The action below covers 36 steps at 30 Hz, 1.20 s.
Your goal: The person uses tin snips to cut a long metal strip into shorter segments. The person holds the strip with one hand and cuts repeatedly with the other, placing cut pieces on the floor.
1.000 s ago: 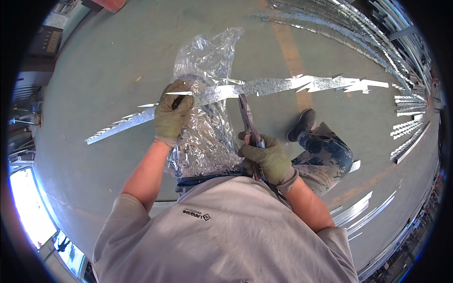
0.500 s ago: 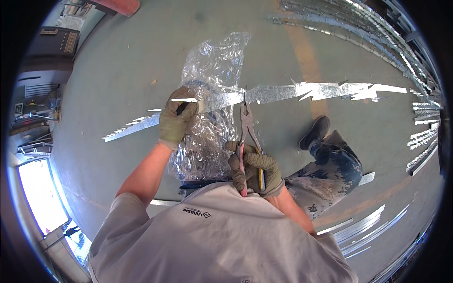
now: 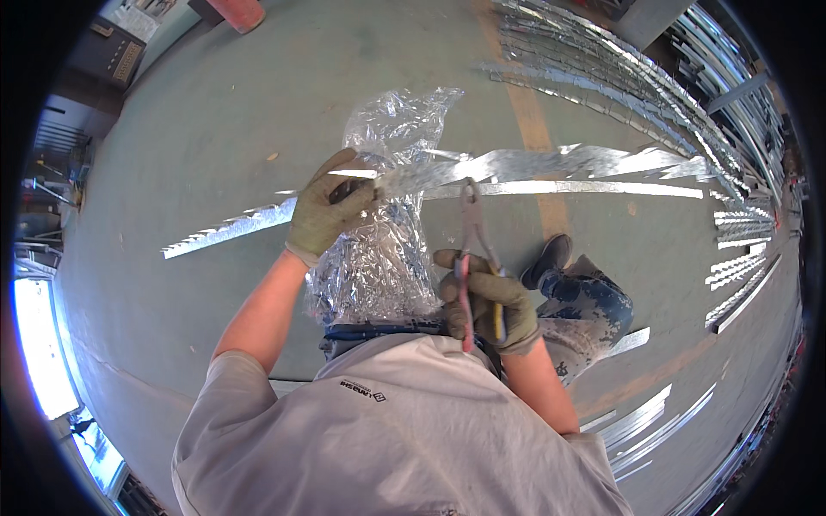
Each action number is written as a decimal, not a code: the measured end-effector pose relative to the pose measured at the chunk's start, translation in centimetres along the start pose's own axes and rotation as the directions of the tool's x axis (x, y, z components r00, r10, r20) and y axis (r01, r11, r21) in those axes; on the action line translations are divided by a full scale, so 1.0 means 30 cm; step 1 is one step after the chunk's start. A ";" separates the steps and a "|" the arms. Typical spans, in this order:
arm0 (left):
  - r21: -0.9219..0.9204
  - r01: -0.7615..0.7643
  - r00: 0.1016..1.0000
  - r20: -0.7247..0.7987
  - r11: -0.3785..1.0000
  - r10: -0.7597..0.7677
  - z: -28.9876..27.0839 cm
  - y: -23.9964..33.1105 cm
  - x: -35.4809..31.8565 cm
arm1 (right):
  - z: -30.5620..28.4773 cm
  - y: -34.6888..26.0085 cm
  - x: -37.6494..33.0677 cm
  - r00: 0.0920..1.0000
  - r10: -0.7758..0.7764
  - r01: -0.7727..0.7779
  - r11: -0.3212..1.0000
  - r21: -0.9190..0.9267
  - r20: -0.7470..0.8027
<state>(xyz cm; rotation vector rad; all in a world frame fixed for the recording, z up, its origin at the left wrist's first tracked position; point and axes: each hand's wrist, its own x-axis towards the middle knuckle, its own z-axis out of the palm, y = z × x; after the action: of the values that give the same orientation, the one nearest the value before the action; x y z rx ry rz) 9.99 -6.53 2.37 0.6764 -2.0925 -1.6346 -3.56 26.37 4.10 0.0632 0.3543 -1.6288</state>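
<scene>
Grey-green workshop floor (image 3: pixel 138 335), crossed by a worn orange-yellow line (image 3: pixel 530 119), spreads out around the person at work before me. Their gloved left hand (image 3: pixel 327 213) is closed on a jagged sheet-metal strip (image 3: pixel 525 164), which reaches off to the person's right, blurred along its length. Their gloved right hand (image 3: pixel 508 303) is wrapped around the pliers (image 3: pixel 471 222), whose red and yellow handles stand apart; the nose points toward the strip, though I cannot tell whether they touch. Just beside that strip runs a narrower straight strip (image 3: pixel 594 187). Past the left hand slants a saw-toothed length (image 3: pixel 231 230). Crumpled clear plastic (image 3: pixel 387 271) drapes between the hands. Farther out, a dark shoe (image 3: pixel 555 252) rests near the line. Long metal strips (image 3: pixel 594 43) lie ahead to the right, with short serrated pieces (image 3: pixel 742 225) nearer; ahead to the left is a red cylinder (image 3: pixel 239 13).
</scene>
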 end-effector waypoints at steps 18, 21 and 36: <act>0.386 -0.141 0.972 0.228 0.912 0.054 0.309 0.005 0.167 | -0.062 -0.173 -0.133 0.942 -0.223 0.188 0.970 -0.156 -0.252; 0.417 -0.150 0.973 0.225 0.897 0.058 0.304 -0.018 0.137 | -0.107 -0.129 -0.137 0.943 -0.205 0.177 0.976 -0.127 -0.263; 0.298 -0.179 0.983 0.082 0.938 0.162 0.325 -0.067 0.161 | 0.068 -0.038 0.092 0.888 -0.049 -0.191 0.866 -0.463 -0.457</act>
<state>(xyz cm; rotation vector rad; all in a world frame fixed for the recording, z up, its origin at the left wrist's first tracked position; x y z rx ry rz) 0.70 -2.22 -1.82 0.5274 -2.3979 -1.2646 -4.60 23.22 5.56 0.0661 1.1200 -1.3878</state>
